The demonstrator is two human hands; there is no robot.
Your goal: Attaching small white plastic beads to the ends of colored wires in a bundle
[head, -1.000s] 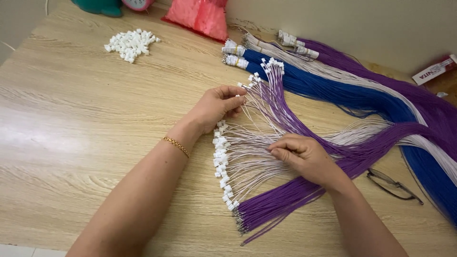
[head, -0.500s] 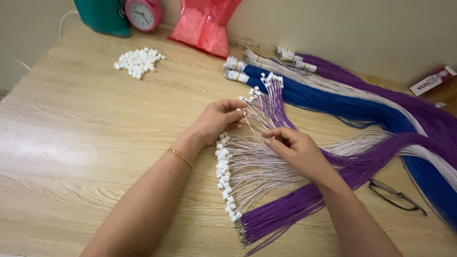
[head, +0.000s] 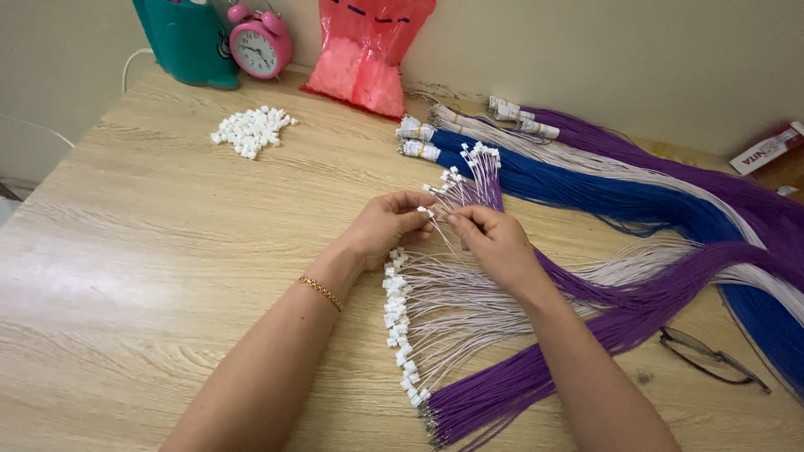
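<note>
My left hand [head: 387, 226] and my right hand [head: 492, 241] meet at the middle of the wooden table [head: 167, 251], fingertips pinched together on a thin white wire with a small white connector [head: 429, 213]. Under my hands lies a fan of white wires [head: 456, 310] tipped with white connectors. A bundle of purple wires with connectors [head: 477, 180] spreads just behind my fingers. More purple wires [head: 519, 385] lie near the front edge. A gold bracelet sits on my left wrist.
Long blue [head: 603, 197], white and purple wire bundles [head: 670, 159] run along the right side. A pile of loose white connectors [head: 251, 130], a pink alarm clock [head: 258, 46], a teal container [head: 188, 42] and a red plastic bag [head: 368, 54] stand at the back. Eyeglasses [head: 712, 358] lie front right.
My right hand has moved up from the white wire fan to meet my left hand, and both now pinch one wire. The camera has tilted up, showing more of the table's back.
</note>
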